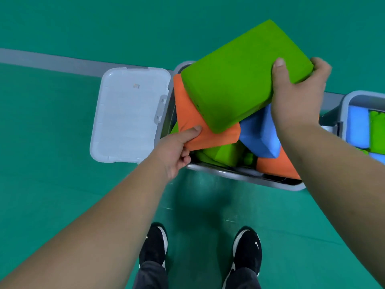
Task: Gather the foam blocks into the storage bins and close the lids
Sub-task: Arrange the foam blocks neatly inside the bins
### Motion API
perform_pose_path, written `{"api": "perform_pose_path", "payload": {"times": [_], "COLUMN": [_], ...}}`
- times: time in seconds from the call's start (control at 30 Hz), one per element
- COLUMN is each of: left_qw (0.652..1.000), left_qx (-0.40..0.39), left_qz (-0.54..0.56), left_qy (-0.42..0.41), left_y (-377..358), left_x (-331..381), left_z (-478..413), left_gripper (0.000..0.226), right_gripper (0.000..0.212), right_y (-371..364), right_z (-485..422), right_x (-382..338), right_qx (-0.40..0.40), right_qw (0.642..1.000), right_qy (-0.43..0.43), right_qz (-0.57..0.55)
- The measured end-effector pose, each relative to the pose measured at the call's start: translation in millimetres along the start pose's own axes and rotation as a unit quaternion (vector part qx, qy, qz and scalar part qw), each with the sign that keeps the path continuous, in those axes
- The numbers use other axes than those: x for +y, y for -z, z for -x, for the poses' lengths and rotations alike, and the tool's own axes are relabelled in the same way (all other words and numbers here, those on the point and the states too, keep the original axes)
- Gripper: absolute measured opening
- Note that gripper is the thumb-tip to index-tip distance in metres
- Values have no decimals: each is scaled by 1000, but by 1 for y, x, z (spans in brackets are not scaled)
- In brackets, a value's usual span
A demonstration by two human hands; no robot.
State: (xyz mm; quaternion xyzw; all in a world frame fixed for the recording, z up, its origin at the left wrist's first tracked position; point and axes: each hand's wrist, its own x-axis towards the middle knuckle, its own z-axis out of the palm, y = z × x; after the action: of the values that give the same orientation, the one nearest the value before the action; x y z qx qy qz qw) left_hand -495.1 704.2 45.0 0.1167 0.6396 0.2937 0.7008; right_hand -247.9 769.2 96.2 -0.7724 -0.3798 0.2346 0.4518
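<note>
A green floor fills the view, crossed at the far left by a grey line; a translucent lid lies flat and open on the floor, just beside the left wall of the storage bin; the left hand reaches over the bin's near left corner and pinches the near corner of an orange block, thumb on top and the other fingers curled beneath; that orange block lies tilted on top of the pile, its far part hidden under a large green block; the green block is held slanting above the bin, its near end overlapping the orange block and its far end raised past the far rim; whether the two blocks touch cannot be told; lower in the bin, more green pieces show beneath the orange block; to their right a blue block sits tilted, with a second orange block below it near the bin's front right; the right hand grips the green block's right end, thumb pressed on the top face and fingers wrapped round the far edge; at the right edge a second bin stands near the first, holding blue foam and green foam; at the bottom, two black shoes stand on the floor in front of the storage bin.
</note>
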Motion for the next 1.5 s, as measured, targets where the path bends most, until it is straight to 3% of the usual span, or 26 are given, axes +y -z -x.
{"api": "perform_pose_path", "payload": {"times": [0.27, 0.63, 0.8, 0.97, 1.23, 1.4, 1.5], "left_qw": [985, 962, 958, 938, 942, 960, 957], "left_qx": [40, 29, 19, 36, 34, 48, 40], "left_qz": [-29, 18, -58, -61, -22, -119, -131], "left_qy": [-168, -271, -282, -339, -333, -251, -256], "left_y": [18, 57, 62, 62, 62, 51, 44], "left_x": [77, 111, 120, 126, 113, 105, 102], "left_z": [-20, -123, -156, -169, -146, -125, -112], "left_gripper": [27, 15, 14, 14, 13, 24, 24], "right_gripper": [63, 54, 52, 55, 67, 73, 76], "right_y": [-50, -137, -153, -158, -151, -149, -142], "right_z": [-6, -20, -40, -56, -41, -38, -35], "right_x": [-32, -24, -24, -22, -16, -9, -9], "right_qx": [-33, -33, -33, -34, -60, -84, -94], "right_qw": [996, 985, 992, 998, 998, 996, 995], "right_qy": [-6, -28, 1, 15, -3, -4, -16], "right_qz": [-78, -164, -123, -44, -8, 5, -10]}}
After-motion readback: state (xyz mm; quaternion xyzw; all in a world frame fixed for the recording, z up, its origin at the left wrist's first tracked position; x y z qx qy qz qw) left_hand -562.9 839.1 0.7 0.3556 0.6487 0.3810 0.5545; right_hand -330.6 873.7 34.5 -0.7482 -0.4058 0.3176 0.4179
